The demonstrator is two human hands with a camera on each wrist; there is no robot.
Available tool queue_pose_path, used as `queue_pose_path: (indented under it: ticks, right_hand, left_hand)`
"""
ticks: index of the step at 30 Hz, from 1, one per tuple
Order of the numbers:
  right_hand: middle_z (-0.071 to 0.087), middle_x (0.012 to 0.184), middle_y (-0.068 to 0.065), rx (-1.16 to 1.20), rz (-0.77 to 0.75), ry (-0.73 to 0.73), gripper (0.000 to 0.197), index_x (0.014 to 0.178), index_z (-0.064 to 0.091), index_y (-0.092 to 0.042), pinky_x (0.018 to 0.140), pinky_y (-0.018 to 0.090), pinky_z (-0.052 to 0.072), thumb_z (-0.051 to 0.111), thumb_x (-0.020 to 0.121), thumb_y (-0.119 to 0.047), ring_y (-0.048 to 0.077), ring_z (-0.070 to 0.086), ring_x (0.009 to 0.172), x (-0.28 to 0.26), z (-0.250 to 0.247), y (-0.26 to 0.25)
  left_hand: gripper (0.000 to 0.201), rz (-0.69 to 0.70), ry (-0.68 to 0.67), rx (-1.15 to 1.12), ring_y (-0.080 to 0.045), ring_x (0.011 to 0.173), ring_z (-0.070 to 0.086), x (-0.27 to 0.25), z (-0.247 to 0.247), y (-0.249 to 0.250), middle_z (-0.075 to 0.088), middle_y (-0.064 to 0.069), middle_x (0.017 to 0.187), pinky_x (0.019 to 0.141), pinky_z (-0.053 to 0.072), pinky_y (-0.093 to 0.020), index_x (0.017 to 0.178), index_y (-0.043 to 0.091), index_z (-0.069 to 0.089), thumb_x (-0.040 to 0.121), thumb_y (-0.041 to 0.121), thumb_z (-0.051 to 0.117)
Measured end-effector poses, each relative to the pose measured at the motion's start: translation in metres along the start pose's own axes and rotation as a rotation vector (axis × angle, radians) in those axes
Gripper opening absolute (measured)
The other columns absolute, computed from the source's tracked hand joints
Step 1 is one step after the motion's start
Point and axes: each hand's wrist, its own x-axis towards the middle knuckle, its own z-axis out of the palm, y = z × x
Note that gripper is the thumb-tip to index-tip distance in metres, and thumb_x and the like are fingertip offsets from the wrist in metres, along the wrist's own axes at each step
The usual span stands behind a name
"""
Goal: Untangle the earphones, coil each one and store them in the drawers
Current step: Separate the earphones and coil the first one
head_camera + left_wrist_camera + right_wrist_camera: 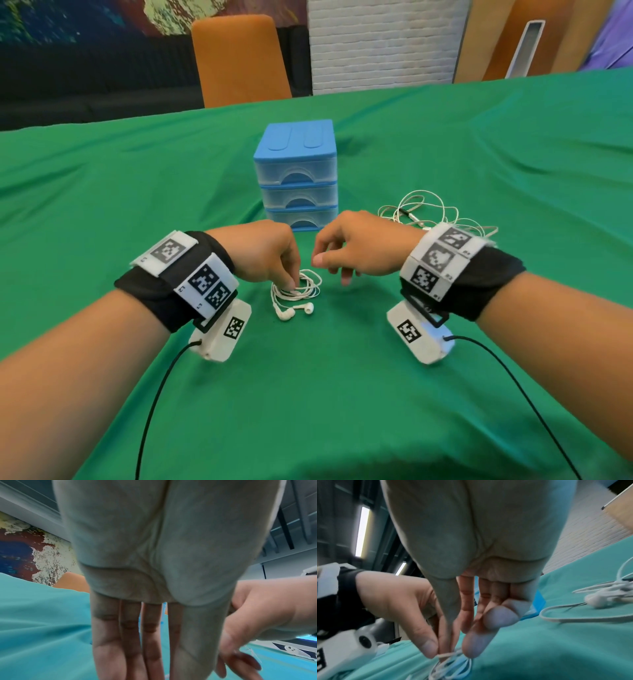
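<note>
Our left hand (265,251) pinches the coiled white earphone cable (297,289) on the green cloth (325,394) before the blue drawer unit (297,174); our right hand (356,245) hovers, fingers loose. We should keep the loops pinched together when lifting.
</note>
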Motion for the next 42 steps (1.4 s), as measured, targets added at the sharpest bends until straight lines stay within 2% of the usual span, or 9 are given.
queue_pose_path:
  ticks: [5,7,13,19,24,29,33,36,42]
  right_hand:
    - [0.071,0.069,0.003,-0.009,0.099,-0.06,0.023,0.098,0.062,-0.008,0.064,0.032,0.06,0.079,0.084,-0.017,0.019,0.074,0.062,0.021,0.02,-0.007]
    - [0.07,0.066,0.003,-0.009,0.136,-0.09,0.031,0.103,0.059,-0.01,0.059,0.029,0.059,0.081,0.082,-0.016,0.017,0.071,0.057,0.025,0.022,-0.007]
    - [0.076,0.08,0.011,-0.039,0.153,-0.152,0.035,0.107,0.061,-0.015,0.062,0.028,0.059,0.083,0.08,-0.019,0.018,0.07,0.062,0.035,0.024,-0.007]
    - [0.075,0.09,0.017,-0.013,0.123,-0.17,0.028,0.098,0.069,-0.017,0.068,0.034,0.057,0.085,0.076,-0.019,0.021,0.063,0.068,0.042,0.022,-0.001]
    - [0.069,0.076,0.005,0.028,0.103,-0.179,0.014,0.09,0.068,-0.013,0.061,0.025,0.053,0.079,0.082,-0.012,0.012,0.062,0.057,0.039,0.019,0.0]
    - [0.073,0.077,0.009,0.035,0.004,-0.025,0.014,0.082,0.064,-0.014,0.058,0.019,0.05,0.075,0.083,-0.005,0.011,0.064,0.054,0.03,0.006,-0.002]
    - [0.071,0.069,-0.001,-0.048,-0.11,0.032,0.013,0.082,0.065,-0.013,0.058,0.02,0.049,0.077,0.08,-0.007,0.014,0.067,0.058,0.017,0.002,-0.003]
    - [0.063,0.063,-0.016,-0.185,-0.138,0.002,0.015,0.085,0.069,-0.016,0.059,0.013,0.044,0.081,0.076,-0.014,-0.001,0.06,0.058,0.006,0.006,-0.003]
    - [0.07,0.082,-0.006,-0.275,-0.173,-0.1,0.02,0.086,0.074,-0.024,0.078,0.031,0.051,0.086,0.07,-0.022,0.012,0.063,0.08,-0.003,0.01,-0.002]
  left_hand:
    - [0.013,-0.028,0.005,-0.049,0.003,0.054,0.055,-0.002,0.002,-0.003,0.068,0.015,0.06,0.061,0.044,-0.019,0.074,0.026,0.076,0.085,0.031,0.075]
    - [0.004,-0.022,0.013,-0.091,0.0,0.055,0.058,-0.002,0.003,-0.006,0.073,0.009,0.07,0.064,0.047,-0.021,0.082,0.022,0.074,0.085,0.024,0.075]
    - [0.035,-0.129,-0.008,-0.077,-0.015,0.064,0.07,0.007,0.016,-0.016,0.075,-0.002,0.089,0.066,0.054,-0.028,0.107,0.021,0.058,0.083,0.034,0.08]
    - [0.02,-0.097,-0.027,-0.054,-0.019,0.084,0.065,0.01,0.018,-0.017,0.072,-0.001,0.097,0.075,0.05,-0.03,0.093,0.024,0.063,0.083,0.028,0.08]
    - [0.013,-0.074,0.052,-0.172,-0.011,0.061,0.061,0.007,0.018,-0.021,0.074,-0.002,0.083,0.059,0.048,-0.024,0.087,0.022,0.06,0.087,0.02,0.073]
    - [0.022,0.088,0.219,-0.36,-0.02,0.069,0.069,0.001,0.016,-0.025,0.07,-0.004,0.089,0.057,0.053,-0.028,0.089,0.018,0.056,0.084,0.012,0.077]
    - [0.027,0.227,0.272,-0.277,-0.014,0.071,0.065,-0.009,0.016,-0.022,0.066,0.006,0.084,0.066,0.051,-0.026,0.086,0.021,0.057,0.079,0.01,0.081]
    - [0.027,0.314,0.24,-0.19,-0.01,0.069,0.063,-0.016,0.022,-0.014,0.065,0.008,0.079,0.064,0.046,-0.018,0.084,0.022,0.058,0.077,0.013,0.083]
    - [0.017,0.328,0.125,-0.106,0.005,0.072,0.058,-0.025,0.022,-0.005,0.065,0.017,0.076,0.063,0.037,-0.008,0.091,0.024,0.073,0.079,0.026,0.085]
